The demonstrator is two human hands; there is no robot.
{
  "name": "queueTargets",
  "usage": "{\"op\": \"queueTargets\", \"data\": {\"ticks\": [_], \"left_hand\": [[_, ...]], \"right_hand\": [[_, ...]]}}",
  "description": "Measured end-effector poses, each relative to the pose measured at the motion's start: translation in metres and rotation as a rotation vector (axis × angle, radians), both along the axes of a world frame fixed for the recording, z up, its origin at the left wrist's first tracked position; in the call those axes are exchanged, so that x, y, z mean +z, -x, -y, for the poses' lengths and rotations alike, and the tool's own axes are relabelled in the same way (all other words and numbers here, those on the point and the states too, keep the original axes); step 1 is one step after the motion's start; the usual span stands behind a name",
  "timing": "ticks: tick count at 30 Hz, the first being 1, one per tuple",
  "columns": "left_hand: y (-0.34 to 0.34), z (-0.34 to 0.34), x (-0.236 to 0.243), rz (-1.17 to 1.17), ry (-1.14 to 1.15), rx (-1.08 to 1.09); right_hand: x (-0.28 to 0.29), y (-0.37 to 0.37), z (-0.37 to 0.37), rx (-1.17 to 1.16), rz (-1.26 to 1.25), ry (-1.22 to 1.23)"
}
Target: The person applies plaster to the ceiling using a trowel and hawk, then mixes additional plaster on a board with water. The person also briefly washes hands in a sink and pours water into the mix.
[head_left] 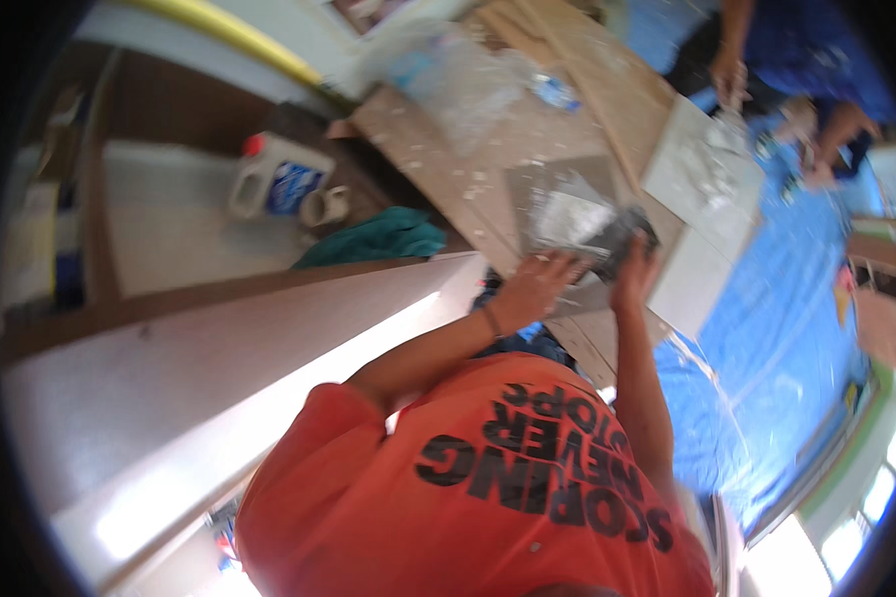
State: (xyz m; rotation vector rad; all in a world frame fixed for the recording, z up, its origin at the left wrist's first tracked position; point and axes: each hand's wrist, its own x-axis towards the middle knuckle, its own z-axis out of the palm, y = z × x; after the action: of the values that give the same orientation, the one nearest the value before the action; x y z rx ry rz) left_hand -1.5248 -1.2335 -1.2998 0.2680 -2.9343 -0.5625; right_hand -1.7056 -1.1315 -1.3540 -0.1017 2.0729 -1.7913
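Observation:
A dark grey block-like thing [622, 242], blurred by motion, is tilted over the cardboard-brown work surface [468, 204]. My right hand [633, 276] grips its near right side, thumb and fingers against it. At the block's near left edge, my left hand [540, 289] has its fingers stretched out and lying flat, their tips close to or touching it. A white, crumbly-looking patch [572, 219] lies just beyond the hands, on a grey square sheet [528, 184]. The block's underside is hidden.
White crumbs scatter over the work surface. Clear plastic bags [458, 85] lie at its far end. A white jug [279, 179], a cup [324, 206] and a teal cloth [378, 239] sit at left. Another person's hand [730, 80] is near a white board [702, 169]; blue sheeting [767, 368] lies right.

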Motion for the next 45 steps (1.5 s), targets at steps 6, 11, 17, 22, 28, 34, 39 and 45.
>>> {"op": "queueTargets", "data": {"ticks": [6, 11, 17, 22, 28, 34, 39, 45], "left_hand": [[0.042, 0.021, -0.025, -0.082, -0.175, 0.16], [0.028, 0.021, -0.032, -0.075, 0.176, 0.013], [-0.008, 0.021, -0.013, -0.157, 0.222, -0.193], [-0.023, 0.025, 0.004, -0.109, 0.127, 0.04], [-0.015, 0.045, 0.027, -0.286, -0.154, 0.287], [-0.002, 0.042, 0.049, -0.189, -0.238, 0.075], [0.021, 0.044, 0.021, -0.097, -0.162, -0.046], [0.034, 0.049, 0.001, -0.186, -0.354, 0.197]], "right_hand": [[0.013, -0.011, -0.029, 0.077, -0.039, -0.185], [0.073, 0.0, -0.033, 0.318, -0.198, -0.323], [0.083, -0.003, 0.007, 1.091, -0.501, -0.655], [0.069, 0.01, 0.004, 0.905, -0.578, -0.829], [0.086, 0.001, -0.026, 0.841, -0.773, -0.748], [0.088, -0.015, -0.056, 0.718, -0.942, -0.556], [0.096, -0.019, -0.072, 0.719, -1.006, -0.41], [0.087, -0.027, -0.097, 0.405, -0.711, -0.421]]}}
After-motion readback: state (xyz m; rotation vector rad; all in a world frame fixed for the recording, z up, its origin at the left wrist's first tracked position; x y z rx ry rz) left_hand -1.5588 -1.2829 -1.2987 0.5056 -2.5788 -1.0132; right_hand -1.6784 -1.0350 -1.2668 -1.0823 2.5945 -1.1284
